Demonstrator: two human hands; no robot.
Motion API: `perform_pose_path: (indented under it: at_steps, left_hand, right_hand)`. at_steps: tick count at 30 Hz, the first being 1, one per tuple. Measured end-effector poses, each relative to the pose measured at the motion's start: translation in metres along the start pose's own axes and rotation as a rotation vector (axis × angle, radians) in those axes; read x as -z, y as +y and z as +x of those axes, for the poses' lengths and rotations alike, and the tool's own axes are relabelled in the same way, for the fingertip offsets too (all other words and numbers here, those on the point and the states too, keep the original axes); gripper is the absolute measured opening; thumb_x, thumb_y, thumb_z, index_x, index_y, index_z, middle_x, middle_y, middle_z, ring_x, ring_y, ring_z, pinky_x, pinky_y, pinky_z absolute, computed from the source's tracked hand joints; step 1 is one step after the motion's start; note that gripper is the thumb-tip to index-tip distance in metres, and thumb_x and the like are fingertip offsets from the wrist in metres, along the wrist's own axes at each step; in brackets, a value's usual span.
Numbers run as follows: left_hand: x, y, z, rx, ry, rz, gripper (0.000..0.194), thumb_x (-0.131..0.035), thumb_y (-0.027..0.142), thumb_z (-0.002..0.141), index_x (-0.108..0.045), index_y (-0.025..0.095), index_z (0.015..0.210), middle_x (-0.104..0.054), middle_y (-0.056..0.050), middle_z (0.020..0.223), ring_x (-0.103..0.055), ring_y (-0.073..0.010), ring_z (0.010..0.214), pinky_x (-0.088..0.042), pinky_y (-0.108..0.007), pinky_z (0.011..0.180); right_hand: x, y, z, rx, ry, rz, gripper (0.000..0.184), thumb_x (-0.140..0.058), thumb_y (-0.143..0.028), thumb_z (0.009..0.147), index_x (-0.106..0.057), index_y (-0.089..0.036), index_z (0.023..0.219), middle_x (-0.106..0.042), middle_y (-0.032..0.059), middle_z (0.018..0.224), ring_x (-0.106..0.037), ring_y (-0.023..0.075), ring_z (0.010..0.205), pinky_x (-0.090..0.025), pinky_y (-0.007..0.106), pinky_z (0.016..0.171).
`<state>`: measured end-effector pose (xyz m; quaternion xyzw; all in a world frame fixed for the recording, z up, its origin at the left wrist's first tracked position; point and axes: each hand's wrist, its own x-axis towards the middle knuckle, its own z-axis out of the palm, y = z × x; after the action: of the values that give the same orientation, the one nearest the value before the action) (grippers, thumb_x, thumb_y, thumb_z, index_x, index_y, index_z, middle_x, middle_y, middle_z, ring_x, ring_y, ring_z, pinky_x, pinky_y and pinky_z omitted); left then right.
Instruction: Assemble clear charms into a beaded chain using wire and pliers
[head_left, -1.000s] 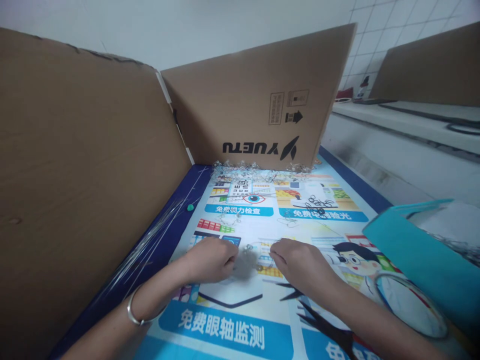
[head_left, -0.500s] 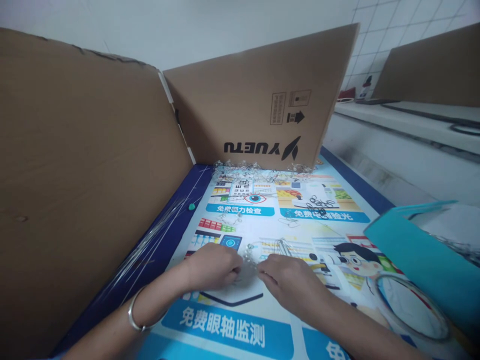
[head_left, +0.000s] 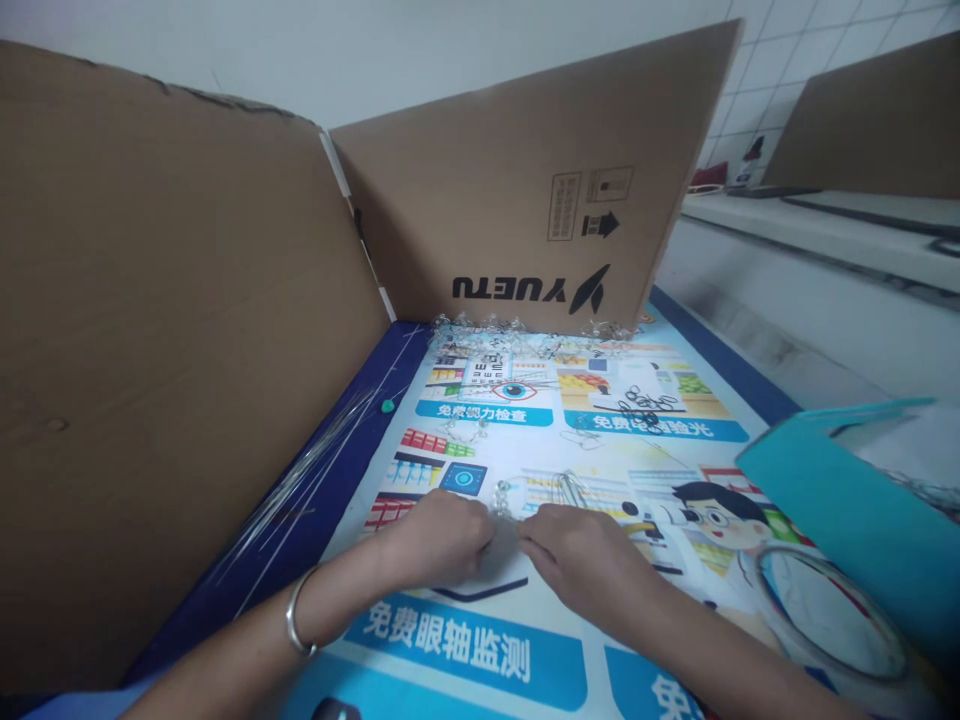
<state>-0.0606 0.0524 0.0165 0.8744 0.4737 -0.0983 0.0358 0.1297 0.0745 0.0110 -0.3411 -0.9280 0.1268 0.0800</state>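
Hands (head_left: 454, 537) (head_left: 581, 550) closer together, YUETU lettering (head_left: 531, 289) inverted

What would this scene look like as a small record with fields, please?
left hand: fingers curled, grip unclear
right hand: fingers curled, grip unclear
between hands: small clear beaded piece
left wrist: silver bracelet
surface: printed sheet
beyond right hand: black loops
back: upright cardboard panel, clear pieces along its foot
right side: turquoise container
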Motion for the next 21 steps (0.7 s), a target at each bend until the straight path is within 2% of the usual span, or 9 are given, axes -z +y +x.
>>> perform_pose_path:
  at_steps: [12, 17, 21]
  left_hand:
    - [0.031, -0.013, -0.01, 0.011, 0.024, -0.086, 0.011, -0.044, 0.018, 0.076, -0.055, 0.019, 0.071, -0.062, 0.0, 0.076, -0.054, -0.0146, 0.064, -0.03, -0.024, 0.052]
    - [0.029, -0.022, -0.022, 0.053, 0.017, -0.152, 0.013, -0.045, 0.018, 0.076, -0.057, 0.02, 0.073, -0.062, 0.0, 0.077, -0.055, -0.0143, 0.067, -0.032, -0.024, 0.054]
    - [0.022, -0.026, -0.033, 0.103, -0.03, -0.207, 0.014, -0.045, 0.017, 0.076, -0.059, 0.02, 0.075, -0.063, -0.001, 0.079, -0.056, -0.0149, 0.07, -0.035, -0.023, 0.057]
  right_hand:
    - [-0.014, -0.004, 0.002, 0.051, -0.023, 0.016, 0.019, -0.041, -0.019, 0.084, -0.059, -0.02, 0.077, -0.061, 0.0014, 0.076, -0.056, 0.0139, 0.072, -0.034, 0.022, 0.06]
    - [-0.016, -0.016, 0.006, 0.148, -0.085, -0.045, 0.02, -0.041, -0.014, 0.082, -0.057, -0.019, 0.07, -0.059, 0.0021, 0.073, -0.054, 0.014, 0.065, -0.031, 0.023, 0.054]
    - [-0.024, -0.03, 0.017, 0.208, -0.123, -0.092, 0.014, -0.044, -0.013, 0.079, -0.057, -0.019, 0.076, -0.06, 0.0039, 0.075, -0.054, 0.0169, 0.065, -0.034, 0.026, 0.054]
